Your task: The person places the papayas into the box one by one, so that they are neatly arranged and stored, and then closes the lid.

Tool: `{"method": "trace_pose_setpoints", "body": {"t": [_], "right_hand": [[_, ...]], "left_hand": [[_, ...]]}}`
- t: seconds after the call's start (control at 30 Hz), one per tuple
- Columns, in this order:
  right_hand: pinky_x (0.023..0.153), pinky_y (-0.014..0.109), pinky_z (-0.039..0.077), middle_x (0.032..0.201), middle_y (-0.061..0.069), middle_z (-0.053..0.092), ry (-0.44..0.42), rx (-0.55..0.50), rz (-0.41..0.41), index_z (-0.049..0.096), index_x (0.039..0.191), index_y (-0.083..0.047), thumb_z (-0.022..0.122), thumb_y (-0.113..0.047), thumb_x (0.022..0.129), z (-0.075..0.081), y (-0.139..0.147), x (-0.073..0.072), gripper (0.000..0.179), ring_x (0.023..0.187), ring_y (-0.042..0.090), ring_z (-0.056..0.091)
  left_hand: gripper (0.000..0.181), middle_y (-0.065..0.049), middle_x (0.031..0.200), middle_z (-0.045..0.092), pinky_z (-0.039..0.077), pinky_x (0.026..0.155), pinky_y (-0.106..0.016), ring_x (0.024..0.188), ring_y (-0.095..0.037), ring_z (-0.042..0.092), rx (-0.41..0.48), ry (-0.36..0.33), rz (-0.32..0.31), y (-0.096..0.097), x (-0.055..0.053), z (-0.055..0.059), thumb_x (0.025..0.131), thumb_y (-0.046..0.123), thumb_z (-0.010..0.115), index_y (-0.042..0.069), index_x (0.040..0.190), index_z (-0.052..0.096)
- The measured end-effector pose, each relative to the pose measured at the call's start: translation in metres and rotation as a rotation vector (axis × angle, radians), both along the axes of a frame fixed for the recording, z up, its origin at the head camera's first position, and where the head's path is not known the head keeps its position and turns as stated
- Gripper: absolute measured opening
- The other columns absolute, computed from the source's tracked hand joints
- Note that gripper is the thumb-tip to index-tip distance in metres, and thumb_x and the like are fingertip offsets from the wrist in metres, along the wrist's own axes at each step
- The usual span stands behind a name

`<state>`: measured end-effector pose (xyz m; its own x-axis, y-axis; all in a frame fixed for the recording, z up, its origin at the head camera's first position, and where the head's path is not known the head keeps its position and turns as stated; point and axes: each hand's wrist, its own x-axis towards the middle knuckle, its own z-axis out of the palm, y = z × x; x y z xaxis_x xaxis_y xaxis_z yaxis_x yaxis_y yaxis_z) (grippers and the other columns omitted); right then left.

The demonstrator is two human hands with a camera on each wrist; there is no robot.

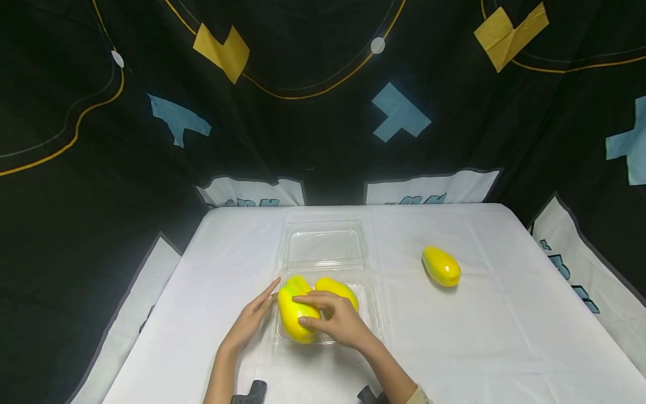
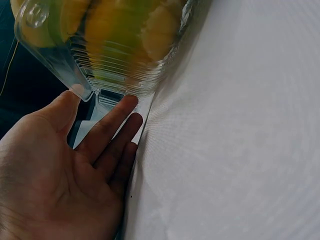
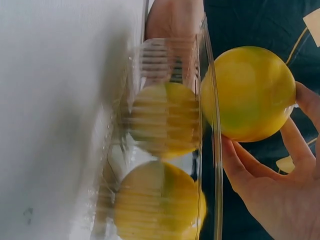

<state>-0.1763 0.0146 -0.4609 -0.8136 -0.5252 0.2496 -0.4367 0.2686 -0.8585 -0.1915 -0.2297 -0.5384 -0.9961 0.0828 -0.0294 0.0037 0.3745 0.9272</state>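
1. While the rt. hand clamps a yellow fruit btwn thumb & fingers, the L hand, its fingers straight and gripping nothing, steadies the L side of the clear box, thumb tip seemingly at the rim.
2. Held fruit is above the rim; a second fruit lies inside just below it, a third fruit alongside.
3. Best handling, likely: straight vertical path, firm but light grip, b/c glossy skin may slip; L hand should brace, as thin plastic could skid.
4. Lid lies folded back, beyond the box; open room on the table to the rt., w/ a lone fruit well apart.
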Motion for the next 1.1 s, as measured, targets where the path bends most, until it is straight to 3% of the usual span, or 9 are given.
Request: {"method": "trace_pose_setpoints", "body": {"t": [0.3, 0.77, 1.1], "right_hand": [[0.102, 0.053, 0.031, 0.124, -0.008, 0.057, -0.015, 0.000, 0.014, 0.064, 0.118, -0.027, 0.069, -0.035, 0.082, -0.001, 0.010, -0.005, 0.037, 0.122, 0.019, 0.046], [0.101, 0.052, 0.032, 0.131, -0.004, 0.052, -0.017, 0.031, 0.174, 0.064, 0.117, -0.029, 0.068, -0.035, 0.082, 0.002, 0.018, -0.008, 0.036, 0.125, 0.016, 0.042], [0.101, 0.053, 0.031, 0.130, -0.004, 0.053, -0.023, 0.055, 0.143, 0.064, 0.117, -0.031, 0.067, -0.034, 0.083, 0.002, 0.019, -0.010, 0.034, 0.127, 0.021, 0.039]], "left_hand": [[0.040, 0.007, 0.131, 0.052, 0.013, 0.106, -0.058, 0.135, -0.019, 0.026, 0.009, 0.004, -0.012, 0.000, 0.001, 0.003, 0.095, 0.049, 0.041, 0.046, 0.135, 0.040], [0.041, 0.005, 0.132, 0.051, 0.012, 0.105, -0.060, 0.135, -0.021, 0.027, 0.009, -0.013, -0.024, -0.001, 0.000, 0.000, 0.095, 0.049, 0.040, 0.047, 0.135, 0.039], [0.040, 0.005, 0.130, 0.053, 0.010, 0.107, -0.057, 0.136, -0.021, 0.025, 0.022, 0.017, -0.052, -0.002, -0.001, 0.000, 0.097, 0.044, 0.041, 0.044, 0.137, 0.039]]}}
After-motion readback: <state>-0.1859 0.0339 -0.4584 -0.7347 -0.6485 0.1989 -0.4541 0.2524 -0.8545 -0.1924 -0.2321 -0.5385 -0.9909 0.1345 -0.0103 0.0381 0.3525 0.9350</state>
